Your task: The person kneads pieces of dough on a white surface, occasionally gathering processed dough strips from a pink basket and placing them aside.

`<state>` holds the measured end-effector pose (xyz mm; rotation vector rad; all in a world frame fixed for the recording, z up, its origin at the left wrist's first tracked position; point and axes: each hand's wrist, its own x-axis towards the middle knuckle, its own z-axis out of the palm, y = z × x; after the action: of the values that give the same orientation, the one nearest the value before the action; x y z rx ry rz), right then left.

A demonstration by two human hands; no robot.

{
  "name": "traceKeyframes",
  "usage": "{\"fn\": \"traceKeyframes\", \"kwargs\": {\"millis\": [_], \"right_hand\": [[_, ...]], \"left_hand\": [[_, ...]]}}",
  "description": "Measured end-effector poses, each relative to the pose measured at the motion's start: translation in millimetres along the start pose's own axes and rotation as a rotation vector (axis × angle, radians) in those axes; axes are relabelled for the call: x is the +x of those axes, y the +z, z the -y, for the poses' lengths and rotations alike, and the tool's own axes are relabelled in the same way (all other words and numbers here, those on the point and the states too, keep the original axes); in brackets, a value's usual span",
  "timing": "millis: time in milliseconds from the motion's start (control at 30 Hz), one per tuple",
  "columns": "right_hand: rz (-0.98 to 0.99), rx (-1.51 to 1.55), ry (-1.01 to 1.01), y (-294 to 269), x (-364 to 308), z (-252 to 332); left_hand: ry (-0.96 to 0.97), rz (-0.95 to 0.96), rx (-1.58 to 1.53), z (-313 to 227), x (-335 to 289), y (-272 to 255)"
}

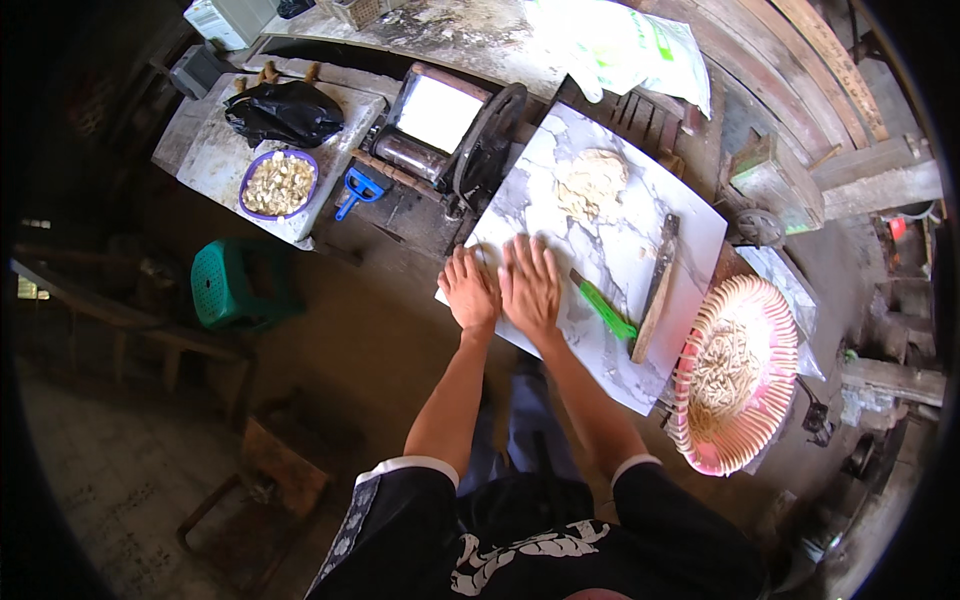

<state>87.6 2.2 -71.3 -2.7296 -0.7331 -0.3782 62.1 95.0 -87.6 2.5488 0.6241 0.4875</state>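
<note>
Both my hands lie flat side by side at the near left edge of a white marble-patterned board (520,190). My left hand (471,290) has its fingers stretched out, and so does my right hand (532,287) just beside it. Whatever may be under the palms is hidden. Farther back on the board sits a flattened lump of pale dough (597,184). To the right of my right hand lies a knife with a green handle (607,308). Beyond it rests a long, narrow tool (657,285) with a dark upper part and a wooden lower end.
At the right stands a pink-and-cream basket (782,350) holding thin pale dough strips (724,372). A roller machine with a wheel (487,150) is left of the board, near a blue scraper-like tool (358,191). Farther left are a purple bowl (246,196), a black bag (285,113) and a green stool (222,285).
</note>
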Motion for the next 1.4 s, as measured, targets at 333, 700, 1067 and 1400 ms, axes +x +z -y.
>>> {"fn": "traceKeyframes", "kwargs": {"millis": [333,700,1067,1400], "right_hand": [[-0.060,0.445,0.064,-13,24,-32],[0.303,0.393,-0.130,-21,15,-54],[0.354,0.376,-0.235,0,12,-45],[0.371,0.484,-0.143,-3,21,-45]], "left_hand": [[0.004,0.024,0.010,-6,4,5],[0.485,0.240,-0.432,11,7,-11],[0.421,0.292,-0.256,14,2,-6],[0.312,0.384,-0.277,19,14,-18]]}}
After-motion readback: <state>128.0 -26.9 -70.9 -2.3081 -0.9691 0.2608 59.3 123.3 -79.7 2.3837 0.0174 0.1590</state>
